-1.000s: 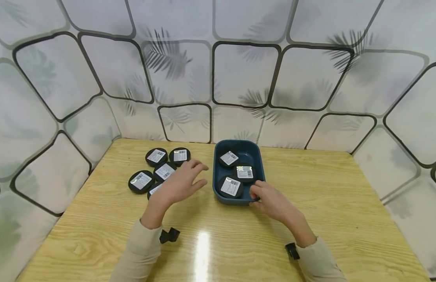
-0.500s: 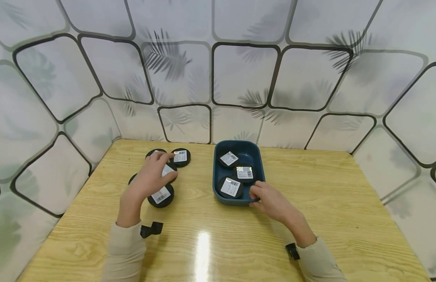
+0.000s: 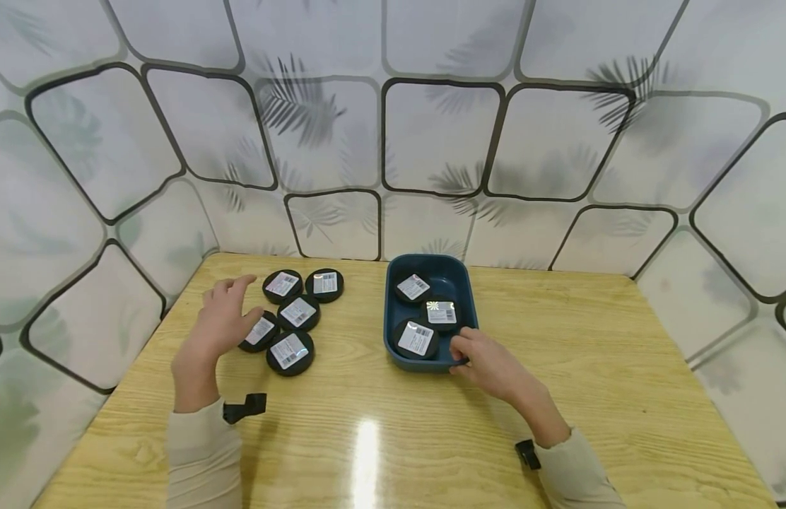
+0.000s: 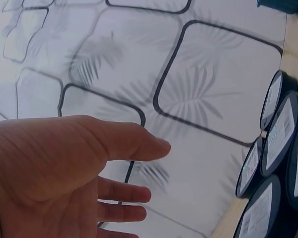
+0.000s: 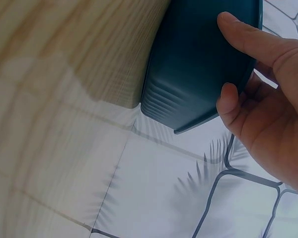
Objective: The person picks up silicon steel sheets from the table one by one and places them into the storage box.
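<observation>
"How do the surfaces look from your station?"
"I see a glossy, yellow wood-grained table (image 3: 590, 396) and a smooth, dark-blue, rectangular plastic-looking bin (image 3: 421, 365)."
"And the round black discs (image 3: 290, 353)?"
"They look plastic to me, with shiny white labels (image 3: 325, 282)."

I'm seeing five round black discs (image 3: 297, 312) lying clustered, white labels (image 3: 289, 351) up; right of them, a blue bin (image 3: 425, 365) is holding three matching discs (image 3: 413, 288), perhaps overlapping.

- White rectangular labels (image 3: 288, 351): print too small to read.
- Leftmost flat black disc (image 3: 261, 334): partly hidden behind left hand (image 3: 220, 319).
- Dark-blue rectangular plastic tub (image 5: 198, 64): cut by right wrist view's top edge.
</observation>
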Demonstrator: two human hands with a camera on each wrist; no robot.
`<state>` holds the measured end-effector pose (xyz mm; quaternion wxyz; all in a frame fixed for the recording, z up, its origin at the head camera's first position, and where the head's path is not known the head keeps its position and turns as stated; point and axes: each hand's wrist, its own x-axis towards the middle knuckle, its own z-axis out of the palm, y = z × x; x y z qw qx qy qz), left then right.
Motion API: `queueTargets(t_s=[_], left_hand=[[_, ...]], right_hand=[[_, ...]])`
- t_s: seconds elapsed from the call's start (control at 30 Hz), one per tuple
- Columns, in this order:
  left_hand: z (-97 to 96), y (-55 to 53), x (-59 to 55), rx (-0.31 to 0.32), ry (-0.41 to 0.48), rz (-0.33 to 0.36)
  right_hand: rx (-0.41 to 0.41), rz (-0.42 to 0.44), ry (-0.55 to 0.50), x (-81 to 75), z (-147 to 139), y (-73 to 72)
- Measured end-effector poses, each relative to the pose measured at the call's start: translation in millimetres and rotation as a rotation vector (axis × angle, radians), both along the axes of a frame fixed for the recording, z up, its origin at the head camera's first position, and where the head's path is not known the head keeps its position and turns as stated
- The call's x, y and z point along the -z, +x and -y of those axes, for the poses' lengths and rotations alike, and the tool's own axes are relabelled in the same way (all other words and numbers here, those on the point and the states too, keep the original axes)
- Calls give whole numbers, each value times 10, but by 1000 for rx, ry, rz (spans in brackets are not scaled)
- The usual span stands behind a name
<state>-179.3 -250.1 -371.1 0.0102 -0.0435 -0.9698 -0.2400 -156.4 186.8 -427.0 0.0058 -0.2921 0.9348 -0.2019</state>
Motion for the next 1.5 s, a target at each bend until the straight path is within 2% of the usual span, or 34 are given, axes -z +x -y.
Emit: queueTargets(t_s=[0.27,0.53,0.87,1.13,1.2,1.37,1.5], left_hand=[[256,-11,89,-74,13,94],[455,-13,193,-118,19,112],[624,35,296,-156,33,304],[627,68,316,-235,35,479],[620,69,326,-241,28,500],[601,69,354,-207,-2,516],[570,48,380,-181,-29,491]], right_hand=[[6,-1,-1,6,-5,-1],[7,5,-6,4,1,-1],[1,-8,-11,9,1,10],[17,1,-4,11,6,12],[18,0,-5,12,5,14],[10,-11,-9,11,3,14],[12,-6,-10,3,6,13]])
